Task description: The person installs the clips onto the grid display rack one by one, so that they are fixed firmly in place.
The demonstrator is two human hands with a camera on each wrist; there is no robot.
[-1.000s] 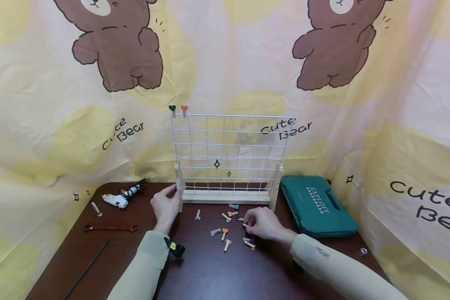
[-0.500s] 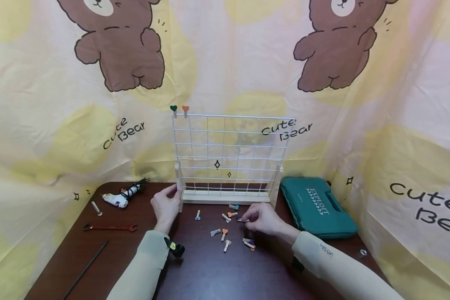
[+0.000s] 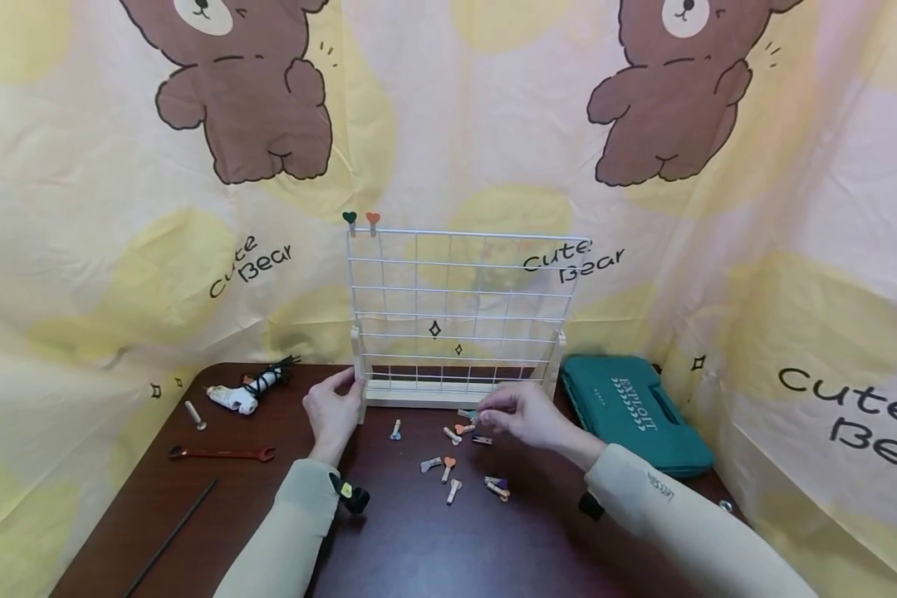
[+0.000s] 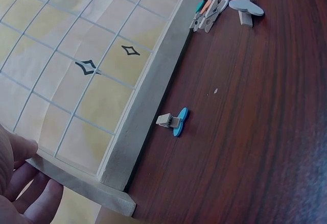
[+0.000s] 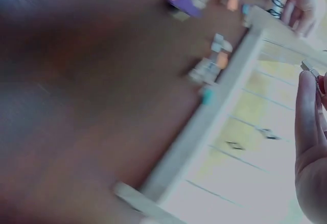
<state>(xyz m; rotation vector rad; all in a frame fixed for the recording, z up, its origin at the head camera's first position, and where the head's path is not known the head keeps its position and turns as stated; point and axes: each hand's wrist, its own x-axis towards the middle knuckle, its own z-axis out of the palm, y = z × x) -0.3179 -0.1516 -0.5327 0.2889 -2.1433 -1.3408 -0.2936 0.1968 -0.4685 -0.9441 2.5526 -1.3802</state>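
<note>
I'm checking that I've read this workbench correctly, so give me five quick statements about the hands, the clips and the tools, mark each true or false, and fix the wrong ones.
1. The left hand grips the wooden stand of the wire grid. True.
2. Three clips sit along the grid's top edge. False: only two do, a dark green clip and an orange clip.
3. The right hand pinches a small clip. True.
4. The green case lies to the left of the stand. False: the green case lies to its right.
5. A red wrench lies on the table. True.
</note>
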